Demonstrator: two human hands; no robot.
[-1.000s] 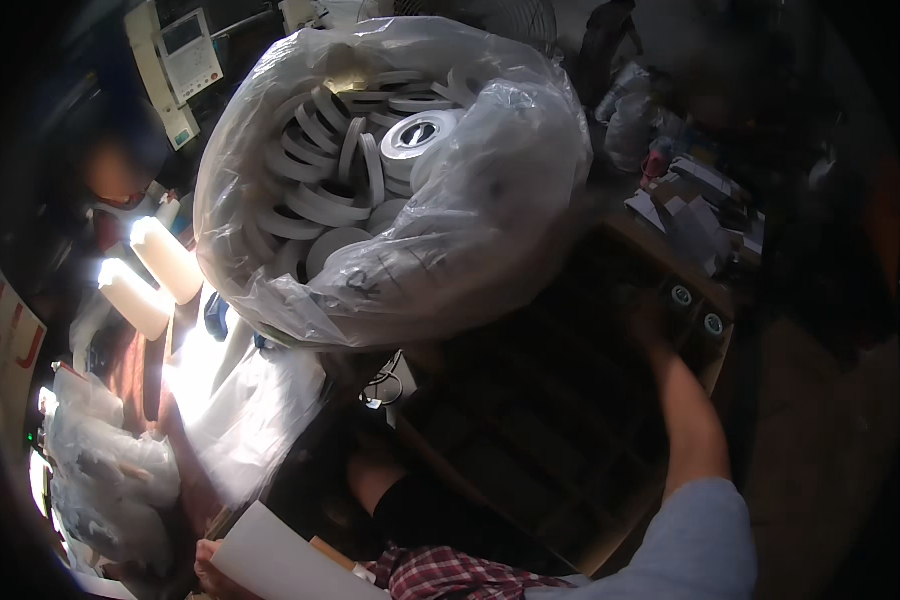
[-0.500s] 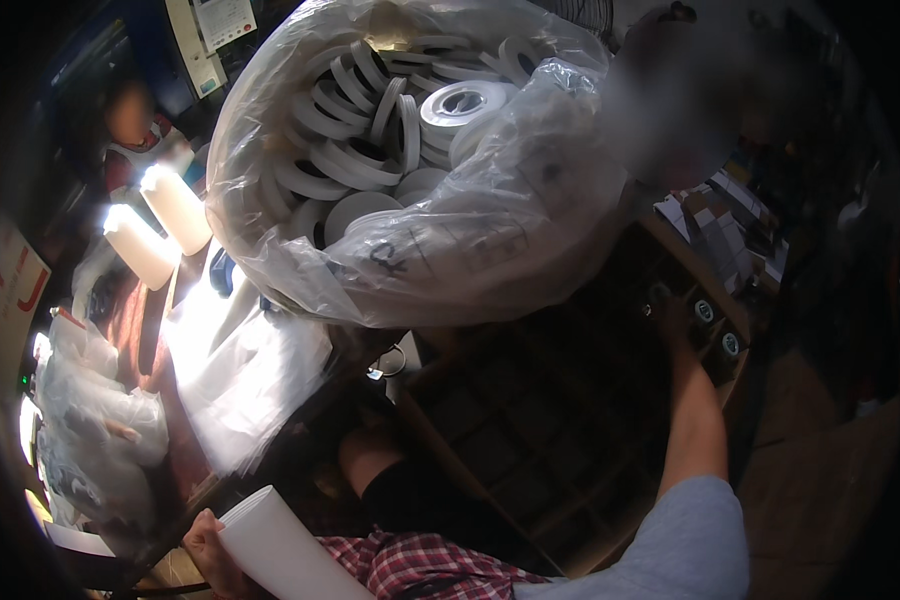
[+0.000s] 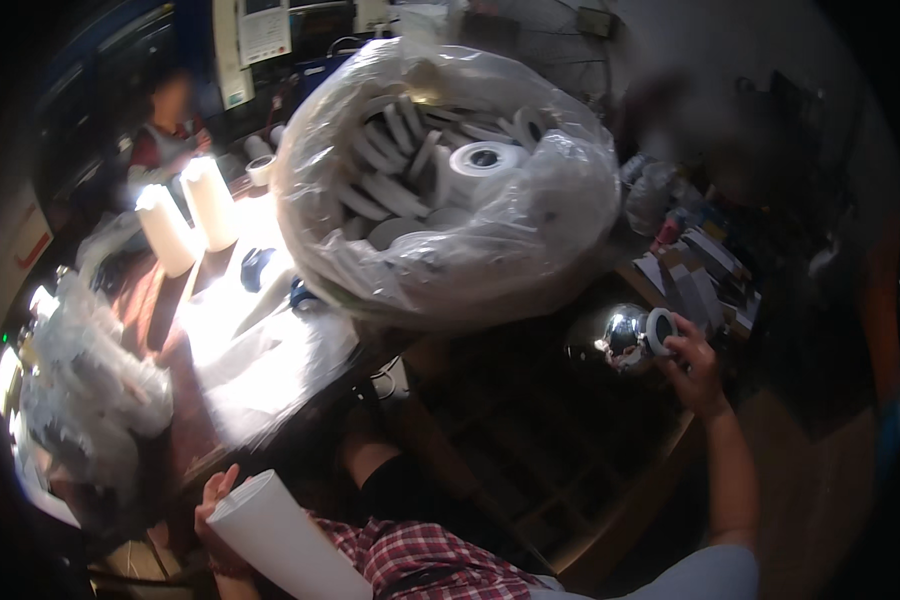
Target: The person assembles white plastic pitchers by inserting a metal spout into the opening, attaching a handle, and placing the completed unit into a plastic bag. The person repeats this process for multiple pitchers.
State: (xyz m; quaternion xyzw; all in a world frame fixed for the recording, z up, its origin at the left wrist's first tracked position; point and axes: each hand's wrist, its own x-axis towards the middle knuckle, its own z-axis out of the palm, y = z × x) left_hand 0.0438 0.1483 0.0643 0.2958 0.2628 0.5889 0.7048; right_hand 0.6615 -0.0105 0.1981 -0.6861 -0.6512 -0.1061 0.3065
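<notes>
R hand (image 3: 697, 370) gripping silver globe (image 3: 626, 334) w/ white ring (image 3: 660, 316), L hand (image 3: 211, 505) at white roll (image 3: 288, 540), grip unclear

A greyish sleeve (image 3: 705, 575), red plaid cloth (image 3: 425, 555) and black shorts (image 3: 402, 492) show.

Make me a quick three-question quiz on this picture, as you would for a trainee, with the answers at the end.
1. What does the right hand hold?
2. True or false: the large plastic bag has just one item in it.
3. Fill in: the left hand is beside the open end of a white ____.

Key:
1. A shiny, silvery rounded piece with a white ring at its end.
2. False; it holds many white rings.
3. Roll (or tube).
</notes>
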